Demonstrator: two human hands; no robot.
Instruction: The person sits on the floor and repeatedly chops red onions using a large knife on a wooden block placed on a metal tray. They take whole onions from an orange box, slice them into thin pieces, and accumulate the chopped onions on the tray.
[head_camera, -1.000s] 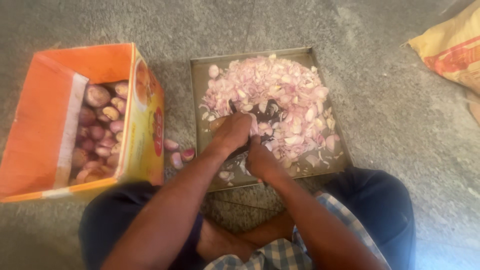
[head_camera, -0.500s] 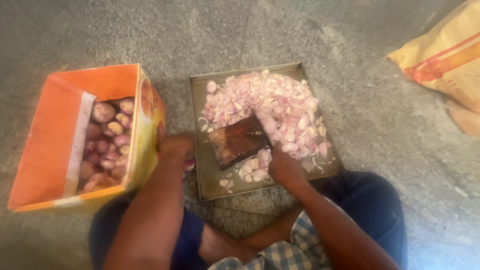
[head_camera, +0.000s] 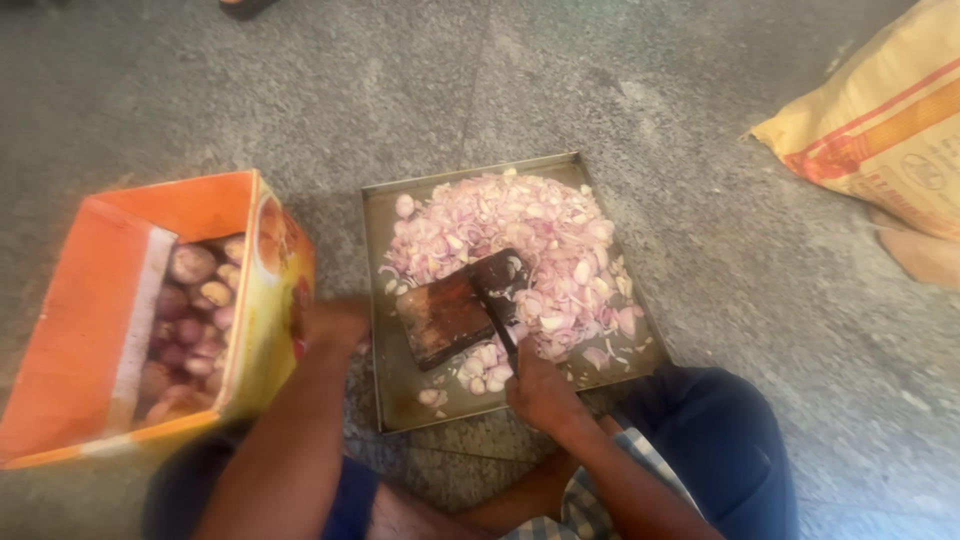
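Beside the orange box (head_camera: 110, 350) of whole onions (head_camera: 190, 320), our left hand (head_camera: 335, 325) rests by the box's near wall at the tray's left edge; it is blurred, so we cannot tell how its fingers are set. Our right hand (head_camera: 540, 385) has its fingers wrapped around the knife (head_camera: 505, 310) handle, just in front of the dark cutting block (head_camera: 445, 315) on the metal tray (head_camera: 385, 380). Beyond these fingers lies a heap of sliced onion (head_camera: 520, 240). Far right, a sack (head_camera: 880, 140) lies on the floor.

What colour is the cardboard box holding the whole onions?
Orange, with a yellowish printed side; the cardboard box shows best in the head view.
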